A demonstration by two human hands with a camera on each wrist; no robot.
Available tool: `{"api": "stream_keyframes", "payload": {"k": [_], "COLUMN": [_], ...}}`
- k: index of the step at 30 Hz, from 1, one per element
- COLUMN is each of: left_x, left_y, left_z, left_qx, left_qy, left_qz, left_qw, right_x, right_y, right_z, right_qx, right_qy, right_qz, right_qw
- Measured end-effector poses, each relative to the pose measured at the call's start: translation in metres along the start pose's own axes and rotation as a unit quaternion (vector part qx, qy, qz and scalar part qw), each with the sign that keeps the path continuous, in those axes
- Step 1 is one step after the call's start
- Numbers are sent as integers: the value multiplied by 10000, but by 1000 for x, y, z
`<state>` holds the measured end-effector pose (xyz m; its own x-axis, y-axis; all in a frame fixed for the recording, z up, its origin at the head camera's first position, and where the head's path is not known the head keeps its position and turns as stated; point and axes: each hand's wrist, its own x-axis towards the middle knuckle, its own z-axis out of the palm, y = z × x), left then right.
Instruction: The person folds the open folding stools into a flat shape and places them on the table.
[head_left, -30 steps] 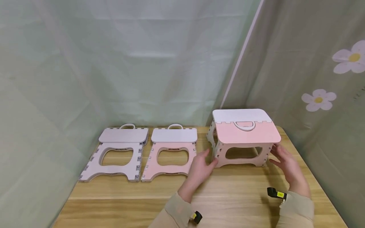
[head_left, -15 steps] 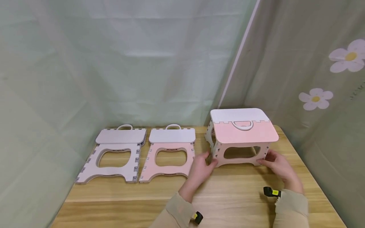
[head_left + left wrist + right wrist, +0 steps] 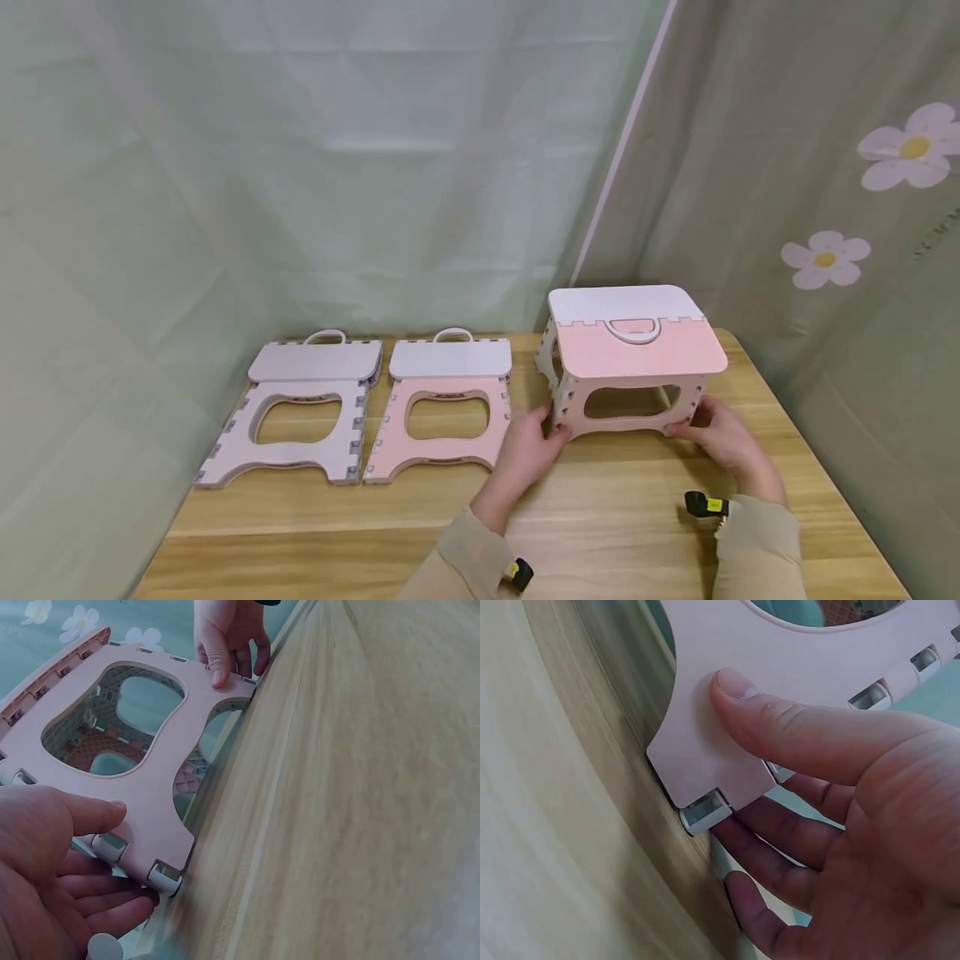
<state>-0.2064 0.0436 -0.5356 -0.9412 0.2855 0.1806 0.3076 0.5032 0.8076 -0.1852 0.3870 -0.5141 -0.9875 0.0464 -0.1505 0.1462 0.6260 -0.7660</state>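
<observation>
Pink stool [image 3: 637,357] (unfolded), between both hands [image 3: 527,448] [image 3: 726,437], gripped low.

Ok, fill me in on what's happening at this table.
A person is holding an unfolded pink-and-white stool by the lower side edges of its front leg panel: left hand at one edge, right hand at the other, thumbs on the front. It is upright at the right end of the table. To its left, a folded pink-and-white stool and a folded pale stool lie side by side.
</observation>
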Motion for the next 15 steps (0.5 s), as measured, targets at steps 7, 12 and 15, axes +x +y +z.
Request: {"api": "stream_keyframes", "payload": {"k": [7,12,15], "left_x": [-2,-2,-1], "left_y": [-1,-1,0], "left_z": [1,1,0], "left_qx": [274,396,467], "left_qy": [71,179,237], "left_qz": [-42,-42,-14], "left_qw": [9996,9990,9986], "right_x": [2,1,0], "right_y": [4,4,4], "right_z": [3,3,2], "right_qx": [-69,-33,23], "right_qy": [-147,-194,-214], "right_qz": [-64,-27,49], "right_qw": [9998,9998,9998]}}
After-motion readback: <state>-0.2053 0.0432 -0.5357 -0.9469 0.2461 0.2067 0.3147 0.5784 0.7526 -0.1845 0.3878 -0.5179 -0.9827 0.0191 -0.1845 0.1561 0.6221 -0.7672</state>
